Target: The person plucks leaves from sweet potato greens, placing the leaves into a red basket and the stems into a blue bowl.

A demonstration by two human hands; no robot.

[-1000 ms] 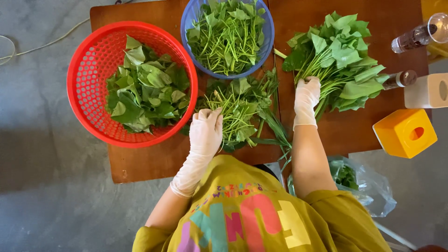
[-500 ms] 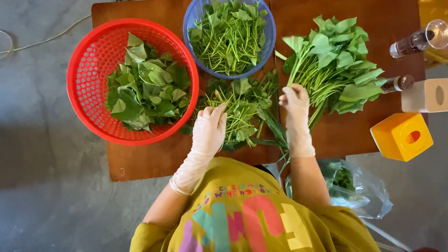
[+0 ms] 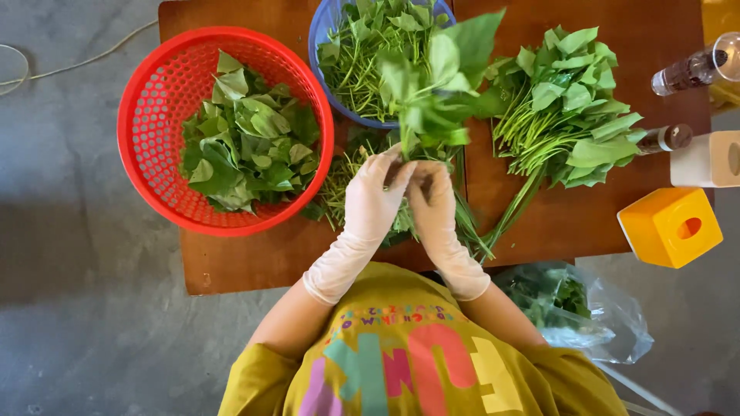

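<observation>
Now both hands (image 3: 405, 196) joined, lifting leafy sprig (image 3: 432, 85); previously apart.

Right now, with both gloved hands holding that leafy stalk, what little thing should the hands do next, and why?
Probably pluck a leaf off the leafy stalk and drop it in the red basket. Both hands, left and right, pinch its stem, and the basket already holds loose leaves.

A red basket (image 3: 154, 166), a blue bowl (image 3: 320, 38), a yellow box (image 3: 669, 227), white gloves, green leaves (image 3: 247, 146).
</observation>
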